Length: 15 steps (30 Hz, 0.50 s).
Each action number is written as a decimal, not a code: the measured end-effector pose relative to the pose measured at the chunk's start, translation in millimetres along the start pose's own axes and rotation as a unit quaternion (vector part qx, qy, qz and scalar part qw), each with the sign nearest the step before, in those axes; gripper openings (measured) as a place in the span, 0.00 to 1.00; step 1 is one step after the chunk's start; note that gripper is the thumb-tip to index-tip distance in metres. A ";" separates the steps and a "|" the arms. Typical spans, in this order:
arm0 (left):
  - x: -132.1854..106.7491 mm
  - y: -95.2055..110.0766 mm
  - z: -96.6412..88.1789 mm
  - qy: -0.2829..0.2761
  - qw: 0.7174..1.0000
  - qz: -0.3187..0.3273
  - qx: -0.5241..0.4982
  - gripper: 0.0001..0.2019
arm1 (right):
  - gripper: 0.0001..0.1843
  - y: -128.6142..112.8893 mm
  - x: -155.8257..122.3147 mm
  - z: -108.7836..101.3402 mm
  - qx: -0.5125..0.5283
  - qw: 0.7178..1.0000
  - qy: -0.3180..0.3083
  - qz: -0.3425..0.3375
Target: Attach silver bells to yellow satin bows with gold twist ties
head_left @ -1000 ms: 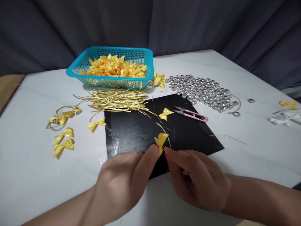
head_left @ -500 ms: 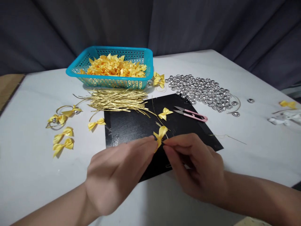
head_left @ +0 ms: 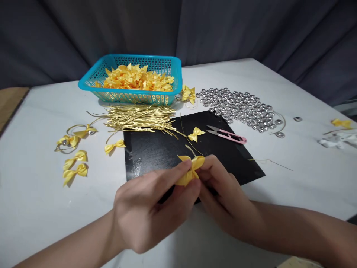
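Over the front of the black mat (head_left: 156, 149), my left hand (head_left: 156, 204) pinches a yellow ribbon bow (head_left: 192, 169) between thumb and fingers. The bow faces me, its loops and tails spread. Strands of gold cord (head_left: 190, 149) stick up just behind its top edge. My right hand (head_left: 225, 197) is closed against the bow's right side. Its fingertips are partly behind the bow, so what they pinch is hidden. On the mat beyond lie another yellow bow (head_left: 196, 134) and pink-handled thread snips (head_left: 226, 134).
Behind stands a blue basket (head_left: 129, 91) of yellow bows, with a bundle of gold cords (head_left: 139, 118) in front. Silver beads (head_left: 240, 108) are heaped at the back right. Several bows (head_left: 75, 173) lie at left, some with beads and cord. A loose thread (head_left: 270, 161) lies at right.
The bow has turned to face me, and my left fingers have shifted from behind it to grip its front. My right hand has moved slightly left, in against the bow.
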<state>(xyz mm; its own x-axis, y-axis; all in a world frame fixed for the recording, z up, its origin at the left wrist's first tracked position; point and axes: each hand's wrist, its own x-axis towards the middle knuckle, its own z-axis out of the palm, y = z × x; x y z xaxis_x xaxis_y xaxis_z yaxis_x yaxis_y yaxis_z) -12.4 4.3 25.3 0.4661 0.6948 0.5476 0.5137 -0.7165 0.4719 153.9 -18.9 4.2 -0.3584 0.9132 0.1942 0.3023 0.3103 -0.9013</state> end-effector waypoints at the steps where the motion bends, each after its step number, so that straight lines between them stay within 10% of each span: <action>1: 0.2 0.8 1.5 0.015 1.000 0.008 0.005 0.08 | 0.08 0.8 0.0 0.0 0.006 1.000 -0.005 -0.002; 15: -18.9 7.1 16.4 0.084 0.988 -0.096 0.084 0.09 | 0.10 0.0 -0.2 1.2 -0.048 0.998 0.020 -0.039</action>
<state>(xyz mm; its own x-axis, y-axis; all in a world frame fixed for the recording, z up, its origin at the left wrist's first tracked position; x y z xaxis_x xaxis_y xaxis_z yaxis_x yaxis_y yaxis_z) -5.8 -12.9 7.0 0.2287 0.7870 0.5731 0.7007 -0.5417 0.4643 152.9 -19.4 3.7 -0.3499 0.8943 0.2790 0.3579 0.4029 -0.8424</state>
